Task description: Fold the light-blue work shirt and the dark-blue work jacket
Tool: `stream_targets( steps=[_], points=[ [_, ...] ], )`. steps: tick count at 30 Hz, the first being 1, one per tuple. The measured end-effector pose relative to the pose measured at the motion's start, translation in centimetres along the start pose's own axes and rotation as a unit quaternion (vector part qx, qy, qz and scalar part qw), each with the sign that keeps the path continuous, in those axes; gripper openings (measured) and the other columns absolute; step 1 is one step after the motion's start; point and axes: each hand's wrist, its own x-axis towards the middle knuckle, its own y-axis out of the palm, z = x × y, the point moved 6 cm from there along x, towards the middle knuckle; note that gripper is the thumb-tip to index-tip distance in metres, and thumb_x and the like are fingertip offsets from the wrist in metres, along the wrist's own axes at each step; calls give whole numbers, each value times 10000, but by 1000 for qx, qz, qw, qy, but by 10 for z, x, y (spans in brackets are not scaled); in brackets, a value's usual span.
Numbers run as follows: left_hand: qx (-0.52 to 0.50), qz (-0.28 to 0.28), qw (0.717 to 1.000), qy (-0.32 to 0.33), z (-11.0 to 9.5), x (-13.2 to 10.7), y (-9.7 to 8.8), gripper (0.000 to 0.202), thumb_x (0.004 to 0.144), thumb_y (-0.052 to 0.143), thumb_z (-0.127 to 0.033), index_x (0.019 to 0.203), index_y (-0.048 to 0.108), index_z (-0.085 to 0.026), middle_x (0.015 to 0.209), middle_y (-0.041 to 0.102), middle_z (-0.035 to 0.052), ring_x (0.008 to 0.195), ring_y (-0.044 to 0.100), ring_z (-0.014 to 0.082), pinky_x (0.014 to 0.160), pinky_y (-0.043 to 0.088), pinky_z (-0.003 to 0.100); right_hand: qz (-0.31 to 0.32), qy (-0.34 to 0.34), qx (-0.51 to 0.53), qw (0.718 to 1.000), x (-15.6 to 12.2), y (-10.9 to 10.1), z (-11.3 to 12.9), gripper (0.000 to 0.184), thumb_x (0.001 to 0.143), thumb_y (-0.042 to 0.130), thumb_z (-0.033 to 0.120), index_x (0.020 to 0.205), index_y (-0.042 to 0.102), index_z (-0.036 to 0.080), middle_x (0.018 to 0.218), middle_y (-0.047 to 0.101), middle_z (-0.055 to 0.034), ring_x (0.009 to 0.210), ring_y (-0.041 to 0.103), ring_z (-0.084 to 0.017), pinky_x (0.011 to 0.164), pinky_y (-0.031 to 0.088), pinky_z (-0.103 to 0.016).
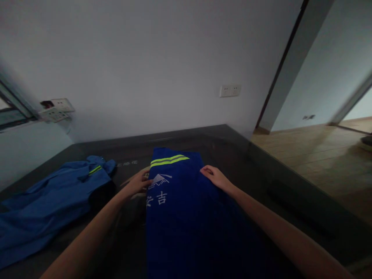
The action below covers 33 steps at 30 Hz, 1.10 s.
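A dark blue work jacket (180,201) lies folded narrow in front of me, with a yellow-green reflective stripe near its far end. White logo lettering and characters run along its left side. My left hand (138,184) has its fingers closed on the left edge, beside the logo. At the right edge, just below the far corner, my right hand (213,175) pinches the fabric between thumb and fingers. The near part of the jacket fades into shadow.
A second, lighter blue garment (55,197) with a yellow-green stripe lies spread on the dark tabletop (203,137) at left. A wall (145,69) with a socket (230,90) stands behind the table. Wooden floor (305,155) shows at right.
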Motion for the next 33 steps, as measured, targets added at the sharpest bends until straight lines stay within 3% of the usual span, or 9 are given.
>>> stream_targets(
  steps=[3, 5, 10, 13, 19, 24, 27, 30, 33],
  points=[
    [178, -134, 970, 94, -20, 10, -27, 533, 725, 603, -266, 1232, 507, -135, 1115, 615, 133, 954, 634, 250, 864, 500, 405, -12, 96, 76, 992, 27, 7, -9, 278, 843, 551, 405, 968, 623, 167, 762, 662, -30, 700, 624, -166, 673, 489, -295],
    [267, -177, 929, 186, -50, 20, -24, 417, 740, 564, -251, 1142, 581, -141, 1132, 604, 123, 1019, 599, 246, 956, 449, 406, -24, 125, 121, 984, 38, 10, -14, 237, 783, 620, 272, 997, 621, 172, 818, 676, -35, 740, 637, -164, 693, 500, -293],
    [305, -85, 888, 334, -124, 65, 38, 282, 792, 489, -202, 1020, 653, -173, 1089, 645, 85, 1096, 549, 226, 1035, 375, 376, -50, 4, 81, 995, 42, 6, 4, 390, 689, 543, 17, 1024, 658, 180, 1107, 669, -70, 1054, 603, -187, 956, 439, -360],
    [282, -27, 901, 329, -149, 106, 71, 290, 775, 485, -148, 989, 675, -194, 1095, 660, 70, 1111, 543, 213, 1047, 350, 326, -43, -124, -53, 990, 29, 10, 30, 472, 743, 427, -11, 1098, 657, 197, 1163, 653, -64, 1106, 573, -186, 1011, 394, -398],
    [319, 65, 920, 217, -141, 168, 88, 101, 730, 602, -223, 734, 703, -232, 832, 720, 14, 852, 625, 193, 869, 435, 253, 39, -239, -290, 926, 8, 40, 53, 459, 830, 385, -2, 1162, 639, 188, 1296, 574, -89, 1060, 546, -211, 926, 445, -390],
    [350, 79, 918, 171, -128, 176, 77, 208, 617, 756, -397, 601, 665, -211, 620, 669, 19, 766, 619, 219, 810, 424, 272, 47, -249, -329, 910, 7, 46, 49, 435, 851, 386, 10, 1166, 629, 188, 1269, 580, -96, 1045, 538, -213, 893, 455, -369],
    [341, 126, 916, 167, -131, 171, 75, 241, 612, 762, -414, 595, 656, -198, 591, 639, 20, 733, 595, 203, 763, 416, 257, 48, -244, -292, 924, 9, 42, 50, 419, 855, 392, 24, 1164, 617, 196, 1256, 574, -93, 1076, 530, -206, 928, 439, -367],
    [289, 190, 914, 210, -142, 164, 75, 188, 696, 691, -378, 730, 678, -194, 722, 659, 19, 735, 564, 168, 702, 406, 226, -31, -160, -202, 966, 18, 21, 45, 352, 879, 464, 127, 1214, 553, 190, 1211, 564, -103, 1052, 545, -200, 923, 441, -363],
    [200, 171, 932, 250, -151, 161, 69, 243, 791, 577, -407, 875, 647, -189, 805, 636, 16, 732, 543, 151, 667, 412, 219, -71, 1, -100, 992, 28, 4, 23, 396, 886, 535, 325, 1237, 491, 148, 1027, 611, -111, 854, 598, -196, 803, 481, -362]
  ],
)
